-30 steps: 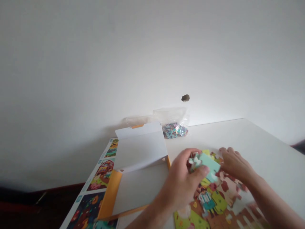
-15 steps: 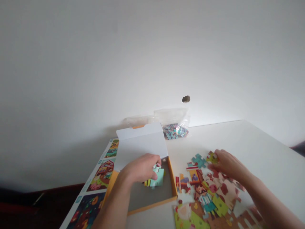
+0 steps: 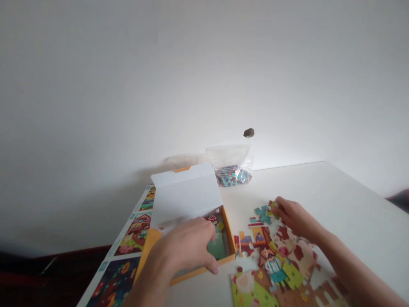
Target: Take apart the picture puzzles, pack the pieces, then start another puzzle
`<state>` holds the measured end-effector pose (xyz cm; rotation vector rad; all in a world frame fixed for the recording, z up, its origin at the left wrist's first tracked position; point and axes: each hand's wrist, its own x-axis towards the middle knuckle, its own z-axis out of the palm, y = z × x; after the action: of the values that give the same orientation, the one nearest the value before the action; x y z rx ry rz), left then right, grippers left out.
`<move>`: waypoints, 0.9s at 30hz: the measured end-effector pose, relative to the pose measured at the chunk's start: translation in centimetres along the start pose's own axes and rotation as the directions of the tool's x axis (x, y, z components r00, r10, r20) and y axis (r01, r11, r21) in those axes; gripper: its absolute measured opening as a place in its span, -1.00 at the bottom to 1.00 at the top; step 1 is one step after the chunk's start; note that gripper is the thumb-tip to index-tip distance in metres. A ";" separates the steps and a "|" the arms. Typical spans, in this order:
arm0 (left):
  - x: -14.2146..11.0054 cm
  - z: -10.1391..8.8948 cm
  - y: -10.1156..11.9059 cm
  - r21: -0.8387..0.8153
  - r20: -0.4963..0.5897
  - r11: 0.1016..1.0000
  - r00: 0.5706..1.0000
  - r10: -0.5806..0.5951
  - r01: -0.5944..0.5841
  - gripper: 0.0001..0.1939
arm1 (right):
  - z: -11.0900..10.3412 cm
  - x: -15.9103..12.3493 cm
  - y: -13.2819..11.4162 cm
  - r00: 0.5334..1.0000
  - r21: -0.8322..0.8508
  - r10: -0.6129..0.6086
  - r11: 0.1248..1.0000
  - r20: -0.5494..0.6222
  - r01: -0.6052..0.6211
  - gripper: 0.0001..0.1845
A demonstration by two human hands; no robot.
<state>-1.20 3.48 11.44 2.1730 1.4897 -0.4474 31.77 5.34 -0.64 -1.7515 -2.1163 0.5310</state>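
My left hand (image 3: 190,245) is over the open puzzle box (image 3: 228,230), its thumb spread away from the fingers and nothing visible in its grasp. Beside its fingers, several puzzle pieces lie in the box, among them a pale teal piece (image 3: 217,246) and one with a red barn part (image 3: 212,218). My right hand (image 3: 290,214) pinches a yellow-green puzzle piece (image 3: 271,209) at the table's middle. That piece is close against a loose teal puzzle piece (image 3: 263,214); whether they join I cannot tell. Below spreads a partly joined farm puzzle (image 3: 277,268) showing a farmer, hen and cow.
Behind the box, a clear plastic bag (image 3: 233,172) of puzzle pieces leans on the wall. A printed picture sheet (image 3: 134,234) lies under the box's left side. The box lid (image 3: 187,196) stands raised at the back. The white table (image 3: 287,179) meets the wall.
My left hand has let go of the teal puzzle piece, which now lies in the box, and its thumb has opened toward me. My right hand has shifted slightly left with the yellow-green piece.
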 end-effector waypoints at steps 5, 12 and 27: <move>0.9 2.1 2.5 0.091 0.042 0.968 0.972 0.231 -0.234 -0.80 | -0.6 -0.2 -1.2 0.991 0.073 -0.028 0.997 -0.133 0.038 -0.61; 0.5 2.2 4.0 0.114 -0.051 0.967 0.971 0.233 -0.226 -0.68 | 2.0 -0.3 -4.3 0.949 -0.144 -0.280 0.955 -0.146 0.260 -0.67; 4.5 11.2 12.7 0.023 -0.320 0.981 0.929 0.188 -0.190 -0.42 | 3.7 0.7 -4.6 0.973 -0.325 -0.218 0.928 -0.082 0.180 -0.60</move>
<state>12.20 -2.93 2.15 2.4417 1.4142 -0.0191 25.87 5.03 -1.59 -1.6464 -2.3604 0.0313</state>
